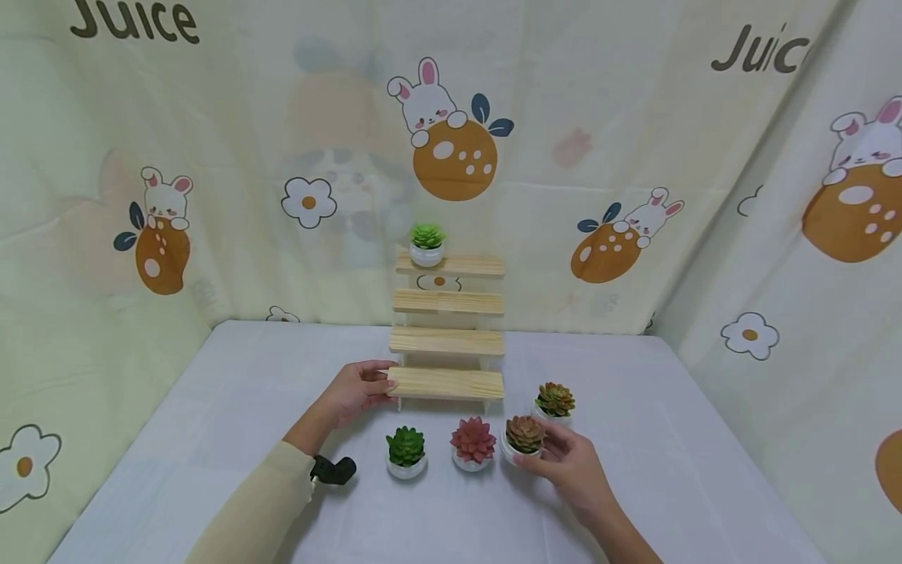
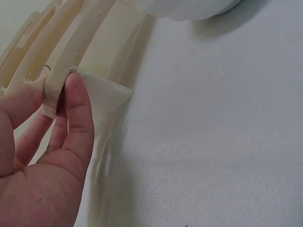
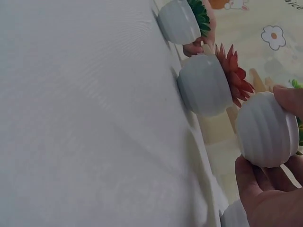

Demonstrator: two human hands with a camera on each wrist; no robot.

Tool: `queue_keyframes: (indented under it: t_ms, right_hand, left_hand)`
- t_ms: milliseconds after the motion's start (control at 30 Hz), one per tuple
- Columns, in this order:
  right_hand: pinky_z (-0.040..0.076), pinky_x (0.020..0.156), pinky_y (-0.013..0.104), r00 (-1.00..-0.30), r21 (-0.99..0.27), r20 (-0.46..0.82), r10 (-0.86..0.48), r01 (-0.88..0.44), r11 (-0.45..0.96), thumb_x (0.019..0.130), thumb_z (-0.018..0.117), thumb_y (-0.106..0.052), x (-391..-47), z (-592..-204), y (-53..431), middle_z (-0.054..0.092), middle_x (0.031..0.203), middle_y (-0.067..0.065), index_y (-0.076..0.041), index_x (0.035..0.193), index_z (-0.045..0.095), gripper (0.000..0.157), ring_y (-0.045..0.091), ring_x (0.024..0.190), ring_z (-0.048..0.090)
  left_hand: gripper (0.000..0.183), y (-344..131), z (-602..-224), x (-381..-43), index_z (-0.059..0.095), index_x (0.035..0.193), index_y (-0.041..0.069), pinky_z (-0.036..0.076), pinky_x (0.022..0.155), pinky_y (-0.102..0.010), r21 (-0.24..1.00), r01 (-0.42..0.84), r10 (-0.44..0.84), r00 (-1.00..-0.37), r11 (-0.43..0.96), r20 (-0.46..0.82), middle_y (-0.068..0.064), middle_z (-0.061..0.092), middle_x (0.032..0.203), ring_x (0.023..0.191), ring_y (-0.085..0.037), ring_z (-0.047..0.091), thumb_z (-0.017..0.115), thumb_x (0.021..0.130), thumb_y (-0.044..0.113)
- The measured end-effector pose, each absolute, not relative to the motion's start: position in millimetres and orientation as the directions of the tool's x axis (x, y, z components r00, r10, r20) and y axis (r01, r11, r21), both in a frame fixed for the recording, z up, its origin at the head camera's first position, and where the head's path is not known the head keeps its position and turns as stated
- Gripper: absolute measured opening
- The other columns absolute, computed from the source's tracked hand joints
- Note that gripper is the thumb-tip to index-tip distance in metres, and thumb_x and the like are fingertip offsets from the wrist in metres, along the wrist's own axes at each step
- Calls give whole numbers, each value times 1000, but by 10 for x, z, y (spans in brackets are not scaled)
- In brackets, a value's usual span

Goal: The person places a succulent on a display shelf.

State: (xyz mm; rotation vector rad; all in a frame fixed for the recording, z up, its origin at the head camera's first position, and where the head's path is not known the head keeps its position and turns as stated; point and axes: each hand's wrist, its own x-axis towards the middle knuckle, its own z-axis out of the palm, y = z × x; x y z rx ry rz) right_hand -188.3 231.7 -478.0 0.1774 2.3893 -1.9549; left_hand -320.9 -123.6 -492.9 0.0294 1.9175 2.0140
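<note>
Brown plant (image 1: pixel 524 435) in a little white pot (image 3: pixel 267 130): that is what we have in our right hand (image 1: pixel 567 470). Our thumb is on one side and our fingers curl round the other, so we have hold of it. From the right wrist, we can see the pot is up off the white cloth (image 3: pixel 94 118). It is beside the red plant (image 1: pixel 474 440) and near the orange-green plant (image 1: pixel 555 399).

Our left hand (image 1: pixel 355 392) pinches the left end of the lowest shelf (image 1: pixel 446 382) of the wooden stand (image 1: pixel 446 341). We think that helps the stand not to wobble. One light green plant (image 1: pixel 427 236) sits on the top shelf (image 1: pixel 472 266), at its left end. The dark green plant (image 1: pixel 405 446) and the other two stand on the cloth.

So we guess this is the picking-up step, with one plant placed and four to go. Next, we would need to lift the pot higher, bring it over a bare bit of shelf and set it down softly.
</note>
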Motion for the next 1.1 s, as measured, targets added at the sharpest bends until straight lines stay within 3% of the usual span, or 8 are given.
queue_keyframes:
  t_ms: [400, 733, 1100]
  right_hand:
    - [52, 100, 15, -999, -993, -54, -7, 53, 110, 79, 86, -1, -1973, -4712, 2246, 59, 143, 22, 3, 144, 53, 73, 0, 118, 62]
    - [53, 100, 16, -1000, -994, -6, -18, 3, 113, 80, 85, 0, -2082, -4638, 2224, 59, 142, 23, 4, 140, 56, 67, 4, 118, 64]
    - [54, 100, 18, -1000, -994, -6, -13, 4, 112, 82, 84, 0, -2180, -4575, 2190, 57, 144, 21, 3, 142, 54, 67, 19, 128, 61]
  left_hand:
    - [49, -1228, -4923, -3205, 56, 143, -2, 64, 87, -33, 972, -234, 266, -938, -13, -223, -13, 62, 111, 92, -17, 69, 67, 95, -3]
    - [49, -1222, -4916, -3206, 57, 143, 0, 64, 90, -35, 971, -241, 258, -938, -1, -232, -15, 62, 116, 94, -18, 69, 68, 96, -1]
    - [49, -1223, -4908, -3201, 56, 143, 0, 64, 89, -34, 970, -243, 258, -937, 6, -236, -15, 62, 116, 94, -18, 69, 69, 95, -1]
